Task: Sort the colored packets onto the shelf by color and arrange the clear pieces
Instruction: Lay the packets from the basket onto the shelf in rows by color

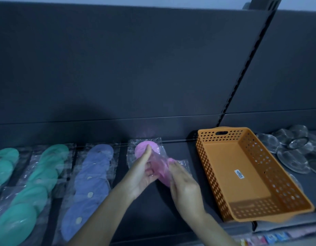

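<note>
On the dark shelf (153, 210) lie rows of round packets in clear wrap: green packets (45, 174) at the left, blue packets (93, 176) beside them. One pink packet (142, 148) lies flat at the back of the shelf. My left hand (143, 173) and my right hand (183, 185) together hold several pink packets (161, 167) just in front of it, the left from the left side and the right from the right. Their lower edges are hidden by my fingers. Clear round pieces (292, 150) are piled at the far right.
An empty orange perforated basket (215, 183) stands on the shelf right of my hands, angled toward the front right. A slotted upright (242, 68) divides the dark back panel. Small coloured price labels (271, 237) run along the shelf's front edge at the lower right.
</note>
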Available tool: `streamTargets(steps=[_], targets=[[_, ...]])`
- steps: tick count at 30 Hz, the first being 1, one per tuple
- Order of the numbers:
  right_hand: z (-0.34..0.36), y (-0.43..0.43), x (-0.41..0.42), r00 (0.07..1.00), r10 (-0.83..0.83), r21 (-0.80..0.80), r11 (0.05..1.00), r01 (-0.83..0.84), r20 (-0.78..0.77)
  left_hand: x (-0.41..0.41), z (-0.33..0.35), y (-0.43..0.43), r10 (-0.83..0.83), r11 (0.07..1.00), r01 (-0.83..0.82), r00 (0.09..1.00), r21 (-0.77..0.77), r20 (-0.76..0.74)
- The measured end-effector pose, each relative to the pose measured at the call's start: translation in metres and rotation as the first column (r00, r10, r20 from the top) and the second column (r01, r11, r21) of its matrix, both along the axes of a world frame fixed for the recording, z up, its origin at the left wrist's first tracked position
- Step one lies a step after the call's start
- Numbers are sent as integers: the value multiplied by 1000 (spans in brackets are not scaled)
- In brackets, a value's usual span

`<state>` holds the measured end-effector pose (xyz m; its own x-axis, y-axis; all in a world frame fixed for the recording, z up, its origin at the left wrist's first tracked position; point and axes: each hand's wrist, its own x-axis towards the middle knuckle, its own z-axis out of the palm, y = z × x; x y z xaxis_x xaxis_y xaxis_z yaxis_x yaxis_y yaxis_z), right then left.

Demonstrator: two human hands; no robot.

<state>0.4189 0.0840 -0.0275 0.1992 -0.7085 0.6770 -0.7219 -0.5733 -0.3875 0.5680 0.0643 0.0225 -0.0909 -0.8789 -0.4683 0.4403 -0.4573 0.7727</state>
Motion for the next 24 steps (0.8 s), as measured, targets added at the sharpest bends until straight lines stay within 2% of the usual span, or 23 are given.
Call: streamTargets(steps=[4, 9, 11, 14, 16, 18, 21, 24], targets=[[-12, 6, 3, 987, 109, -120, 985, -123, -117, 3, -6, 3, 83, 997, -82, 986, 10, -144], [-12, 8, 3, 966, 199, -130, 966, -221, -164, 6, -12, 7, 106, 994, -111, 977, -17, -187], [-14, 7, 2, 965, 212, -100, 968, -229, -157, 9, -16, 11, 90, 996, -88, 980, 21, -176], [-17, 6, -4, 955, 270, 10, 962, -271, -124, 16, -23, 14, 69, 997, -67, 996, 30, -55], [-16, 8, -8, 956, 289, 108, 953, -282, -51, 16, -24, 15, 98, 995, -100, 994, 28, 48], [-7, 13, -10, 958, 249, 241, 930, -278, 144, 18, -27, 17, 135, 990, -140, 977, 14, 164], [8, 13, -14, 908, 28, 359, 913, -193, 418, 24, -35, 21, 125, 992, -118, 964, -43, 234], [18, 2, -20, 834, -226, 499, 864, -68, 504, 31, -36, 23, 116, 990, -96, 973, -104, 201]])
